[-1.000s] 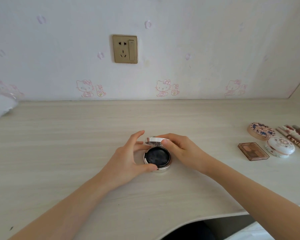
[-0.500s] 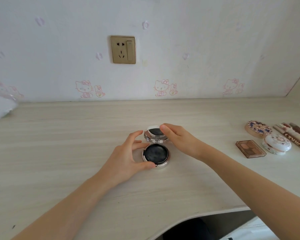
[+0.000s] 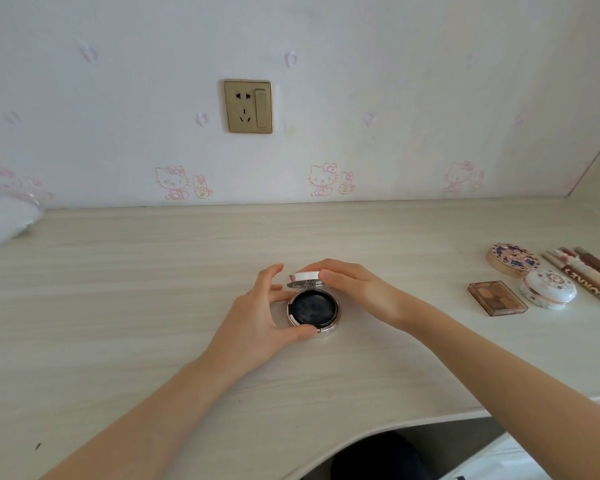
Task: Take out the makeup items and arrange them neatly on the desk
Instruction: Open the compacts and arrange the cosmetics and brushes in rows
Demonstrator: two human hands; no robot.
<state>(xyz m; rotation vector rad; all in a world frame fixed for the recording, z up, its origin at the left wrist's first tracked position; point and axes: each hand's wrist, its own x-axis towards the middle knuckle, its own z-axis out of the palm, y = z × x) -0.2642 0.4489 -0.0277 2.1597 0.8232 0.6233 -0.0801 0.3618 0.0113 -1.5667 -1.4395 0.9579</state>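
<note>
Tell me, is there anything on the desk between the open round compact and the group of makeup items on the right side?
Nothing visible. The compact sits mid-desk, held by the left hand and right hand. Bare desk lies between it and the eyeshadow palette.

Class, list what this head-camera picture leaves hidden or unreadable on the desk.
- Inside of the compact's lid: tilted edge-on, right hand covering it.
- White bag: cut off by left edge, blurred.
- Lipstick tubes: cut off by right edge, lettering partly legible.
- Eyeshadow palette shades: too small.
</note>
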